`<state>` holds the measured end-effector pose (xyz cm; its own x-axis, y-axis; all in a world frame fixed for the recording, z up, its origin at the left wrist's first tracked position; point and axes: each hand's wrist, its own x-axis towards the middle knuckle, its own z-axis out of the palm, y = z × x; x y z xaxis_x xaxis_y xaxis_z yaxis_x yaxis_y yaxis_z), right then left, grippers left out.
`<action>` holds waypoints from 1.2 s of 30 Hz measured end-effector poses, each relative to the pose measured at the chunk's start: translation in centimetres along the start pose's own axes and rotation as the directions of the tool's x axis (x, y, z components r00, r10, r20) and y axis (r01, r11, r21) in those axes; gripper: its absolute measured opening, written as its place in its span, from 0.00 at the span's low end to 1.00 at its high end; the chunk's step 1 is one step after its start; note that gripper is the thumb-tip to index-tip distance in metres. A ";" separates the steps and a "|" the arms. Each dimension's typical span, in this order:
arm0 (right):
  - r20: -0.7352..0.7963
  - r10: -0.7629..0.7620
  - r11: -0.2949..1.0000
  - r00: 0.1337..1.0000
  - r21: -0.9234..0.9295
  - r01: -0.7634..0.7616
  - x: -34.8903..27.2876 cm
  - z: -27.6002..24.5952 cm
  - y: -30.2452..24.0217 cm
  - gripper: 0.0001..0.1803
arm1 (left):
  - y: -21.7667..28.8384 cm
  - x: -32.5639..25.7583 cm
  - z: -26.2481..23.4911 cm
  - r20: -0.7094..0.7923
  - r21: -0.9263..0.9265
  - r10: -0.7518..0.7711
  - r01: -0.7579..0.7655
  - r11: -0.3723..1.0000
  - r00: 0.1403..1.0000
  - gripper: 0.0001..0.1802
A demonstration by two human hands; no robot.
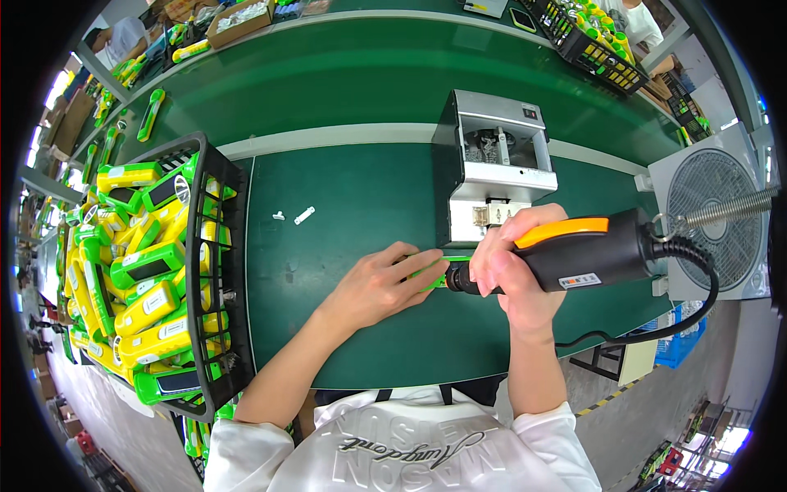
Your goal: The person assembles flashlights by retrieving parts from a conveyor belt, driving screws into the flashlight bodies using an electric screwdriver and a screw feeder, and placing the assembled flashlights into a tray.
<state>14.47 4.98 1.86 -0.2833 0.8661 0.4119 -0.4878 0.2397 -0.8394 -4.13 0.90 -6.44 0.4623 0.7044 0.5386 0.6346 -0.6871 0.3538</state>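
My right hand [525, 266] is closed around a black electric screwdriver [602, 258] with an orange lever. The tool lies nearly level, its nose pointing left at a green plastic piece [436, 274]. My left hand [385, 283] is curled over that piece and holds it against the green bench mat; the fingers hide most of it. Whether the bit touches the piece, I cannot tell. Just behind my right hand stands a grey metal screw feeder [500, 176] with small screws in its open bay. Two small white parts [304, 216] lie on the mat beyond my left hand.
A black crate [215, 279] heaped with yellow-green flashlights [152, 307] stands on the left. A coiled spring [730, 207] and black cable [709, 291] run from the screwdriver at right, near a fan [713, 217]. Another crate [602, 61] sits far right, behind the green conveyor belt [328, 74].
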 end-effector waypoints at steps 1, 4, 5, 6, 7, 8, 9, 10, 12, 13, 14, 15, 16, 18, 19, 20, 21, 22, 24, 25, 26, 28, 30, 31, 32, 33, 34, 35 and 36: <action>0.020 -0.018 0.998 1.000 -0.056 0.019 0.1 0.0 -0.1 0.14 | 0.0 0.0 0.0 0.000 0.000 -0.002 0.002 1.000 1.000 0.23; 0.021 -0.044 0.994 0.999 -0.100 0.046 0.1 0.1 -0.3 0.15 | 0.0 0.1 -0.1 0.003 -0.003 -0.005 0.005 1.000 1.000 0.23; 0.000 -0.054 0.994 0.999 -0.090 0.054 0.1 0.2 -0.4 0.16 | 0.0 0.1 -0.1 -0.003 -0.006 -0.009 0.009 1.000 1.000 0.23; 0.000 -0.053 0.995 0.999 -0.090 0.053 0.1 0.2 -0.3 0.16 | 0.1 0.1 0.0 -0.008 -0.010 -0.011 0.011 1.000 1.000 0.22; -0.008 -0.057 0.996 0.998 -0.074 0.057 0.1 0.2 -0.3 0.16 | 0.1 0.1 0.0 -0.008 -0.010 -0.012 0.012 1.000 1.000 0.22; -0.016 -0.061 0.997 0.998 -0.057 0.060 0.1 0.2 -0.2 0.16 | 0.1 0.1 0.0 -0.005 -0.011 -0.014 0.014 1.000 1.000 0.22; -0.017 -0.062 0.997 0.998 -0.057 0.061 0.1 0.2 -0.1 0.16 | 0.1 0.1 0.0 -0.003 -0.011 -0.016 0.015 1.000 1.000 0.22; -0.006 -0.073 0.994 0.997 -0.078 0.072 0.1 0.1 0.0 0.16 | 0.1 0.1 0.0 -0.002 -0.012 -0.015 0.015 1.000 1.000 0.22; 0.006 -0.083 0.992 0.997 -0.097 0.084 0.0 0.1 0.1 0.15 | 0.0 0.1 0.0 -0.004 -0.015 -0.015 0.015 1.000 1.000 0.22; 0.007 -0.079 0.993 0.997 -0.090 0.080 -0.1 0.1 0.1 0.15 | 0.1 0.1 0.0 -0.003 -0.014 -0.017 0.016 1.000 1.000 0.22; 0.008 -0.075 0.994 0.997 -0.084 0.076 -0.2 0.1 0.1 0.15 | 0.1 0.1 -0.1 -0.002 -0.016 -0.018 0.018 1.000 1.000 0.23; 0.008 -0.074 0.994 0.997 -0.083 0.075 -0.3 0.2 0.1 0.15 | 0.1 0.1 -0.1 -0.001 -0.017 -0.020 0.020 1.000 1.000 0.23; 0.006 -0.062 0.995 0.998 -0.079 0.063 -0.3 0.2 0.0 0.15 | 0.1 0.1 -0.1 -0.001 -0.017 -0.022 0.022 1.000 1.000 0.23; 0.004 -0.050 0.996 0.999 -0.075 0.050 -0.5 0.3 -0.1 0.15 | 0.1 0.1 0.0 -0.012 -0.018 -0.016 0.016 1.000 1.000 0.23; -0.004 -0.055 0.995 0.998 -0.083 0.055 -0.5 0.4 -0.2 0.15 | 0.1 0.2 0.0 -0.012 -0.018 -0.016 0.016 1.000 1.000 0.23; -0.012 -0.061 0.994 0.998 -0.092 0.059 -0.6 0.4 -0.2 0.15 | 0.1 0.2 0.0 -0.013 -0.019 -0.015 0.015 1.000 1.000 0.23; -0.011 -0.060 0.994 0.998 -0.091 0.059 -0.6 0.4 -0.2 0.15 | 0.0 0.2 0.0 -0.015 -0.019 -0.016 0.015 1.000 1.000 0.23; -0.012 -0.050 0.995 0.999 -0.085 0.048 -0.7 0.3 -0.1 0.15 | 0.0 0.1 0.0 -0.014 -0.018 -0.017 0.017 1.000 1.000 0.23; -0.013 -0.039 0.996 0.999 -0.079 0.038 -0.7 0.2 0.1 0.15 | 0.0 0.1 0.0 -0.016 -0.015 -0.017 0.017 1.000 1.000 0.23; -0.009 -0.043 0.995 0.999 -0.090 0.042 -0.8 0.2 0.2 0.15 | 0.0 0.1 0.0 -0.016 -0.015 -0.017 0.017 1.000 1.000 0.23; -0.006 -0.048 0.994 0.999 -0.101 0.047 -0.8 0.2 0.3 0.15 | 0.0 0.1 0.0 -0.016 -0.018 -0.018 0.018 1.000 1.000 0.23; -0.004 -0.049 0.991 0.999 -0.126 0.048 -1.0 0.1 0.5 0.15 | 0.0 0.2 0.0 -0.016 -0.021 -0.018 0.018 1.000 1.000 0.23; 0.000 -0.049 0.988 0.999 -0.149 0.049 -1.1 0.0 0.7 0.15 | 0.0 0.2 -0.1 -0.014 -0.025 -0.015 0.014 1.000 1.000 0.22; 0.027 -0.061 0.985 0.998 -0.160 0.064 -1.1 0.0 0.7 0.15 | 0.0 0.2 -0.1 -0.014 -0.024 -0.016 0.016 1.000 1.000 0.22; 0.055 -0.072 0.982 0.996 -0.171 0.081 -1.1 0.0 0.8 0.15 | -0.1 0.1 0.0 -0.023 -0.032 -0.014 0.013 0.999 1.000 0.22; 0.055 -0.070 0.982 0.996 -0.172 0.079 -1.1 0.0 0.8 0.15 | -0.2 0.1 0.1 -0.033 -0.041 -0.011 0.010 0.999 0.999 0.22; 0.103 -0.081 0.976 0.991 -0.195 0.100 -1.1 0.0 0.9 0.14 | -0.2 0.2 0.1 -0.033 -0.042 -0.013 0.011 0.999 0.999 0.22; 0.150 -0.091 0.969 0.984 -0.217 0.122 -1.1 -0.1 0.9 0.14 | -0.2 0.2 0.0 -0.030 -0.050 -0.013 0.011 0.999 0.999 0.22; 0.151 -0.090 0.968 0.984 -0.218 0.123 -1.2 0.0 0.9 0.14 | -0.2 0.3 -0.1 -0.029 -0.056 -0.011 0.010 0.998 1.000 0.22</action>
<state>14.40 4.15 0.62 -0.3598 0.7643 0.5351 -0.3272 0.4337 -0.8395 -4.24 1.23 -6.29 0.4371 0.7066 0.5565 0.6033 -0.6892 0.4012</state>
